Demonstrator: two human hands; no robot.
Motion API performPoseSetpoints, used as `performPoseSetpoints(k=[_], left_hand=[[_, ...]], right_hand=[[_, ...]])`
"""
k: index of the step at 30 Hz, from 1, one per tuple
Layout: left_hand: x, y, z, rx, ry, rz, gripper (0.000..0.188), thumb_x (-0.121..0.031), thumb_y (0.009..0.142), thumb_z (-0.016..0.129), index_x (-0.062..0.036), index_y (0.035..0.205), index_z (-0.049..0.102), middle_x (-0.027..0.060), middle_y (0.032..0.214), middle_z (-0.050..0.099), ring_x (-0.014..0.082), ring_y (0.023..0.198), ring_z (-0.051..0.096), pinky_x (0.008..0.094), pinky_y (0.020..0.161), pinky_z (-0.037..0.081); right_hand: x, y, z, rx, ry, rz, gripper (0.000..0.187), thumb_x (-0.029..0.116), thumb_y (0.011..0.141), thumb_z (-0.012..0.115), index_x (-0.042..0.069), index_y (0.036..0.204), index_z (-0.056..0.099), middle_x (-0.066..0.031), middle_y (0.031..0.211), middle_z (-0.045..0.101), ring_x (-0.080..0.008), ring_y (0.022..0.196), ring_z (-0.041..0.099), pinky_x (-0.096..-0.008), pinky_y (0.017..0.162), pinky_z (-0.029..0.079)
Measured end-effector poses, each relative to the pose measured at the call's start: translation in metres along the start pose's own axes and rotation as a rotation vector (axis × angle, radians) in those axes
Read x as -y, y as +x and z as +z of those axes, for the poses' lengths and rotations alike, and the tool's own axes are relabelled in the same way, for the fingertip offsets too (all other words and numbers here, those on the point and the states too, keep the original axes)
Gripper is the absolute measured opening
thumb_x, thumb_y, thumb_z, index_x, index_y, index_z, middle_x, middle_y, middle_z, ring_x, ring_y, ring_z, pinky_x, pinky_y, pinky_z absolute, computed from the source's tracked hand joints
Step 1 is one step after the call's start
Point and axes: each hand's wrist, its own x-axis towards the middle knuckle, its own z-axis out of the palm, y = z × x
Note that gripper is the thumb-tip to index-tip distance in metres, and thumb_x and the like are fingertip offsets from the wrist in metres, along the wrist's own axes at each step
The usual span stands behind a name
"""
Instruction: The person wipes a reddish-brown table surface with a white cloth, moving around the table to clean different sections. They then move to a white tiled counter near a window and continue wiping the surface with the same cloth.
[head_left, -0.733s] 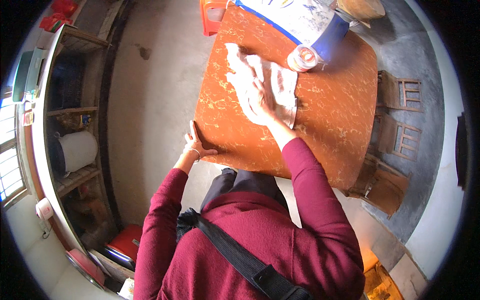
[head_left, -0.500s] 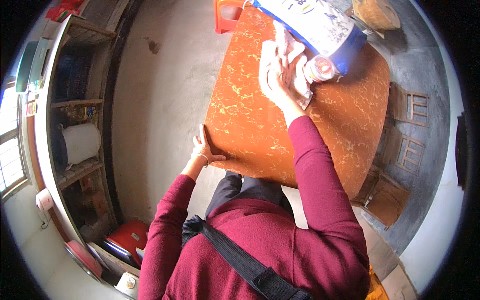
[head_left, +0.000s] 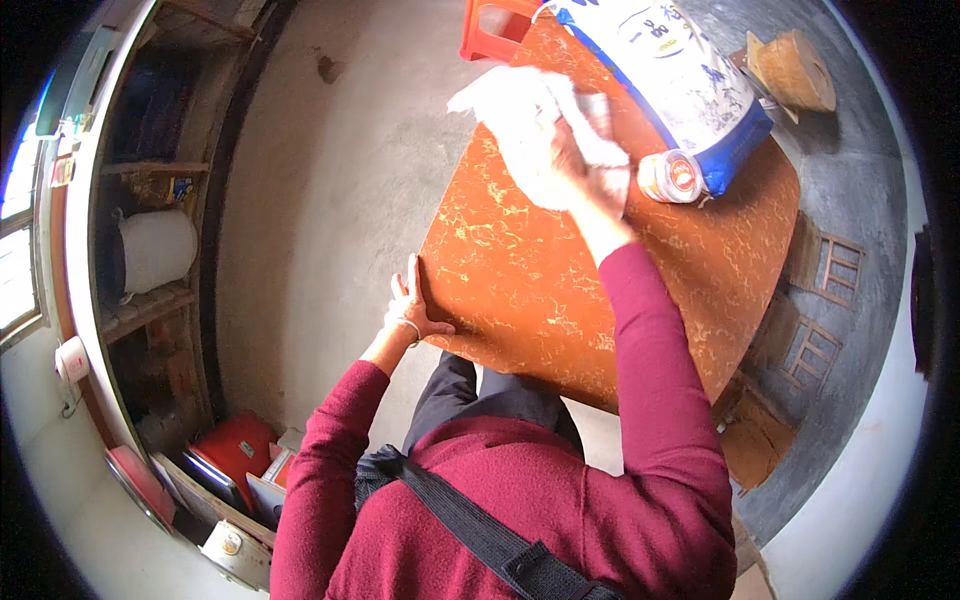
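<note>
My right hand (head_left: 570, 165) is on a white cloth (head_left: 520, 110) with a faint pattern, on the brown marbled tabletop (head_left: 510, 240). Motion blurs its fingers, and the cloth's left end juts past the table's left edge. Just right of the cloth, a small clear jar with a red-and-white lid (head_left: 682, 176) rests against a large white-and-blue sack (head_left: 668, 70). At the table's near left corner is my left hand (head_left: 412, 305), open, with its fingers spread along the edge and its thumb on the top; it holds nothing.
A red plastic stool (head_left: 487, 30) stands beyond the far left edge. Wooden chairs (head_left: 840, 270) line the right side, with a woven basket (head_left: 795, 70) behind. On the left are shelves (head_left: 155, 168) holding a white drum-shaped thing (head_left: 158, 252), and a red case (head_left: 232, 455) is low down.
My right hand has drawn the cloth leftward, away from the jar, and the cloth now spreads over the left edge. My left hand keeps its place on the corner. The whole view has shifted slightly.
</note>
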Motion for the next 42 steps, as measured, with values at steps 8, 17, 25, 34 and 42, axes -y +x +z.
performPoseSetpoints(k=[8, 17, 25, 34, 42], left_hand=[[0.009, 0.005, 0.016, -0.077, 0.129, 0.055, 0.154, -0.050, 0.041, 0.089, -0.0124, 0.144, -0.019, 0.0306, 0.148, 0.008, 0.0502, 0.134, 0.017, 0.0496, 0.101, 0.037], [0.017, 0.001, 0.016, -0.186, -0.095, 0.151, 0.137, -0.033, 0.053, 0.087, -0.0107, 0.146, -0.012, 0.0334, 0.140, 0.025, 0.0466, 0.130, 0.028, 0.0479, 0.105, 0.032], [0.128, 0.014, 0.062, -0.380, -1.268, 0.052, 0.076, 0.000, 0.080, 0.055, -0.0049, 0.146, 0.017, 0.0152, 0.135, 0.039, 0.0207, 0.120, 0.042, 0.0290, 0.093, 0.041], [0.032, 0.027, 0.025, -0.188, -0.210, 0.261, 0.138, -0.052, 0.053, 0.084, -0.0041, 0.145, -0.008, 0.0304, 0.135, 0.031, 0.0421, 0.125, 0.035, 0.0448, 0.103, 0.034], [0.001, 0.011, 0.008, -0.094, 0.063, 0.062, 0.153, -0.051, 0.044, 0.088, -0.0164, 0.142, -0.023, 0.0265, 0.140, 0.022, 0.0415, 0.127, 0.035, 0.0460, 0.104, 0.036]], right_hand=[[-0.022, 0.056, 0.017, -0.097, -0.144, 0.060, 0.038, 0.015, 0.090, 0.044, 0.008, 0.128, 0.047, -0.0220, 0.137, 0.034, -0.0398, 0.126, 0.034, -0.0488, 0.103, 0.033], [0.151, -0.057, 0.023, 0.132, -0.052, -0.390, 0.049, 0.030, 0.089, 0.044, 0.005, 0.131, 0.046, -0.0222, 0.139, 0.038, -0.0397, 0.135, 0.026, -0.0499, 0.112, 0.020], [0.233, -0.210, 0.025, 0.269, 0.422, -0.139, 0.050, 0.025, 0.083, 0.054, 0.023, 0.132, 0.049, -0.0093, 0.147, 0.031, -0.0323, 0.137, 0.025, -0.0450, 0.112, 0.026], [0.106, -0.319, -0.068, -0.046, 0.064, 0.485, 0.043, 0.009, 0.084, 0.047, 0.013, 0.126, 0.056, -0.0143, 0.138, 0.043, -0.0316, 0.134, 0.032, -0.0420, 0.110, 0.027], [0.164, -0.231, -0.004, 0.051, 0.261, 0.626, 0.041, 0.027, 0.083, 0.054, 0.006, 0.119, 0.055, -0.0205, 0.108, 0.057, -0.0344, 0.108, 0.051, -0.0442, 0.095, 0.040]])
